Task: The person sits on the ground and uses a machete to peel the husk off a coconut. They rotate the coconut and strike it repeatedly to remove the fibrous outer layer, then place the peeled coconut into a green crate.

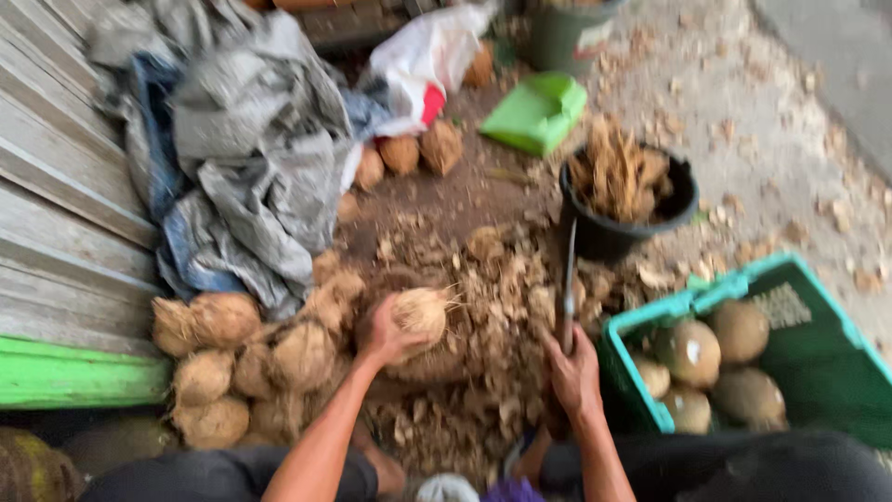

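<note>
The person's left hand (pixel 386 333) cups a husked coconut (pixel 420 312), its fingers wrapped round the near side of the nut and holding it just above the heap of husk scraps (pixel 483 344) on the ground. The right hand (pixel 574 372) is closed on the handle of a long knife (pixel 568 284), fingers pressed tight around it, the blade standing upright beyond the knuckles. Nut and blade are apart; nothing is being cut at this instant, as far as the blurred picture shows.

To the outer side of the left fingers lies a pile of fibrous coconuts (pixel 242 358), still shaggy. To the outer side of the right fingers stands a green crate (pixel 734 288) holding several smoother, trimmed nuts (pixel 689 351). Beyond the knife tip sits a black bucket (pixel 609 237) stuffed with husk strips. Farther off are a few more nuts (pixel 401 153), a grey tarp (pixel 251 139) and a green lid (pixel 537 113).

Judging from this, the work looks part-way through: some nuts are cleaned and crated, the scrap heap is thick, yet the shaggy pile seems larger than the crated lot, so more appears left than done. The nut in hand looks fibrous on top and probably awaits trimming.
</note>
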Demonstrator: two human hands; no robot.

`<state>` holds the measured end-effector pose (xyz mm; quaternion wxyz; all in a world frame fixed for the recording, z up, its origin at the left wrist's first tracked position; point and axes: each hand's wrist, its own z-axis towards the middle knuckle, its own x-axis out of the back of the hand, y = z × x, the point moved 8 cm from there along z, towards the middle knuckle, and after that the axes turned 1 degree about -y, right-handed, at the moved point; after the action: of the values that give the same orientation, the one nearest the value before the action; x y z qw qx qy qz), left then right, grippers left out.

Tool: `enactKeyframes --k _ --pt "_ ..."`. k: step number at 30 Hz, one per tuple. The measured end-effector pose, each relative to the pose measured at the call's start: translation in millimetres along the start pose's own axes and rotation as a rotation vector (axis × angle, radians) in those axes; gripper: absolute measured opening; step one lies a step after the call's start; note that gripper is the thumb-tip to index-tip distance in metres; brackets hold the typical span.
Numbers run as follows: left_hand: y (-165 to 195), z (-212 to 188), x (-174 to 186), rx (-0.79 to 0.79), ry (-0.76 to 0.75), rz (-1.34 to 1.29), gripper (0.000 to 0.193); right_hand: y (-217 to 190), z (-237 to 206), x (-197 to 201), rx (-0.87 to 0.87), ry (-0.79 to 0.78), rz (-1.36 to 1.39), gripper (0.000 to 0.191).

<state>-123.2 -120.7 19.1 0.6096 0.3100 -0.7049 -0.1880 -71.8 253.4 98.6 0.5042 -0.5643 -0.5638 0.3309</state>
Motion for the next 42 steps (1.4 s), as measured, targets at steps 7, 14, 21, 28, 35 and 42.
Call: enactKeyframes --k 7,14,21,28,35,42 --pt "-16 19 -20 0.028 0.19 -0.144 0.072 -59 -38 -46 0.01 -0.151 0.104 0.015" --pt "-23 14 1 0.308 0.262 -0.07 0.055 -110 -40 -49 0.258 -0.115 0.142 0.007" --pt "-1 24 -9 0.151 0.224 0.018 0.043 -8 -42 -125 0.331 -0.261 -0.325 0.013" --pt "1 27 -11 -0.056 0.322 -0.033 0.043 4 -25 -92 0.082 -0.182 0.131 0.029" --pt "31 11 -3 -0.246 0.412 0.1 0.036 14 -35 -128 0.315 -0.128 -0.276 0.014" --pt "18 19 -18 -0.124 0.256 0.127 0.035 34 -24 -99 0.101 -0.171 0.236 0.041"
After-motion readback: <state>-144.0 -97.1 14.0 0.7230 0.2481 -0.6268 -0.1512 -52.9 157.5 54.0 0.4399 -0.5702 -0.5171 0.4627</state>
